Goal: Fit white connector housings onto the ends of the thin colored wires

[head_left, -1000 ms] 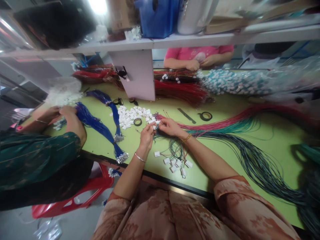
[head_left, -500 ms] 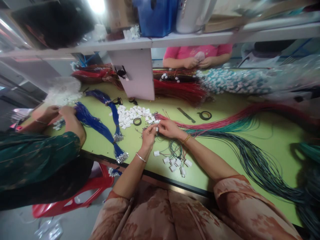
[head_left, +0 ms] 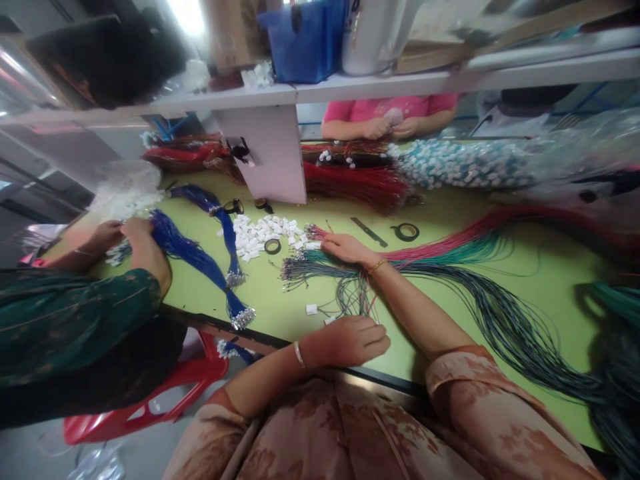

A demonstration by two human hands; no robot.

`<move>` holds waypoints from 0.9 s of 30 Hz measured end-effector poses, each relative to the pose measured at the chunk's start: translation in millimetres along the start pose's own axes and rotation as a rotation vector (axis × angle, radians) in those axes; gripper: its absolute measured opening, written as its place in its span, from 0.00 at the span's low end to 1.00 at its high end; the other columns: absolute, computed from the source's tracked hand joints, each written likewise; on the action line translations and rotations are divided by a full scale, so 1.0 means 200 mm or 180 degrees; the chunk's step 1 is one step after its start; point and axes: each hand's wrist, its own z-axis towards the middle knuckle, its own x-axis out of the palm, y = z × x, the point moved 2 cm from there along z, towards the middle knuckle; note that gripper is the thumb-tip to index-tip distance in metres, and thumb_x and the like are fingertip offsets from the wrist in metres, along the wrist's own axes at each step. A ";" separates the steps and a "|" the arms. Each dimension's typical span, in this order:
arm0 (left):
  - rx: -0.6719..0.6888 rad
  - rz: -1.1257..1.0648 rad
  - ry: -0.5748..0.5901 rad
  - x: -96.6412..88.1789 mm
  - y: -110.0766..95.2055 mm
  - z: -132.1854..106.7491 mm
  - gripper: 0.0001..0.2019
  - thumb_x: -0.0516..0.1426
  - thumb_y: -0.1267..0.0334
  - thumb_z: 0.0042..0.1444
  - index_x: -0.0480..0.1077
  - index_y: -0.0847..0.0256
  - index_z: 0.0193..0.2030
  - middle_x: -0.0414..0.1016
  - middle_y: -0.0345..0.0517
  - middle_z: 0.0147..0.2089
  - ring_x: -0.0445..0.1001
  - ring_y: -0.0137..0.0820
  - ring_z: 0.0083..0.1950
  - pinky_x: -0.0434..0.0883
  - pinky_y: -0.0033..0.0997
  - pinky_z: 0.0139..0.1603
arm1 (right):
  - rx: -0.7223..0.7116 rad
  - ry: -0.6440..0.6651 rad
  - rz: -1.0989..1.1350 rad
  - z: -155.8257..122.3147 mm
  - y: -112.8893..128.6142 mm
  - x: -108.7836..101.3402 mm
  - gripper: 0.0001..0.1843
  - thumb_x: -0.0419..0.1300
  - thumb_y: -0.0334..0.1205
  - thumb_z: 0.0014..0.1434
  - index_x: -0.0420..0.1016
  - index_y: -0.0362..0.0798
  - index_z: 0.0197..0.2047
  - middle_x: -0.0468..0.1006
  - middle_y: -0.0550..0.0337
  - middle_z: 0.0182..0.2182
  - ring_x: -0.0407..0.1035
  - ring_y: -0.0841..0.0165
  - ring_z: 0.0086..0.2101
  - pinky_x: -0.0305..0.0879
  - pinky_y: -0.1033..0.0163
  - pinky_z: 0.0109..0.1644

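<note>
My left hand (head_left: 353,340) is near the table's front edge, its fingers curled together over the cluster of wired white connectors. It covers most of them, and what it grips is hidden. One white connector (head_left: 311,309) shows to its left, with thin wires (head_left: 350,293) running up behind the hand. My right hand (head_left: 345,248) rests farther back, fingers closed at the metal-tipped ends of the red wires (head_left: 314,231); whatever they pinch is not visible. Just below it are the tipped ends of green wires (head_left: 313,255) and black wires (head_left: 300,268).
Loose white connector housings (head_left: 260,233) form a pile beside a roll of black tape (head_left: 273,247). A flat dark blade (head_left: 369,231) and another tape roll (head_left: 406,231) sit behind my right hand. Blue wire bundles (head_left: 200,267) and a co-worker's hands (head_left: 123,235) are at left; another person sits opposite.
My left hand has moved away from my right, down toward the front edge, over the wired connectors. My right hand stays near the wire ends, shifted slightly right.
</note>
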 end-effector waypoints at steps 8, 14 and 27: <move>-0.0675 -0.0153 -0.0980 -0.01 0.08 -0.07 0.15 0.53 0.56 0.62 0.70 0.61 0.50 0.75 0.55 0.46 0.71 0.37 0.42 0.67 0.36 0.43 | 0.0008 -0.0113 -0.0784 -0.11 0.20 0.10 0.09 0.55 0.39 0.60 0.76 0.47 0.37 0.76 0.53 0.35 0.66 0.64 0.35 0.54 0.63 0.38; -0.3111 -0.0327 -0.2415 -0.22 0.67 -0.26 0.09 0.55 0.67 0.56 0.76 0.60 0.39 0.71 0.54 0.42 0.69 0.41 0.45 0.64 0.41 0.52 | 0.0344 -0.0086 -0.0991 -0.14 0.21 0.20 0.08 0.55 0.38 0.59 0.75 0.47 0.39 0.76 0.52 0.38 0.66 0.64 0.35 0.54 0.63 0.37; -0.3667 -0.1017 -0.2782 -0.27 0.94 -0.34 0.06 0.59 0.70 0.51 0.74 0.59 0.36 0.74 0.49 0.37 0.70 0.39 0.44 0.64 0.36 0.47 | -0.0008 -0.0133 -0.1322 -0.13 0.23 0.19 0.11 0.49 0.36 0.63 0.71 0.45 0.39 0.75 0.48 0.37 0.65 0.62 0.36 0.53 0.61 0.38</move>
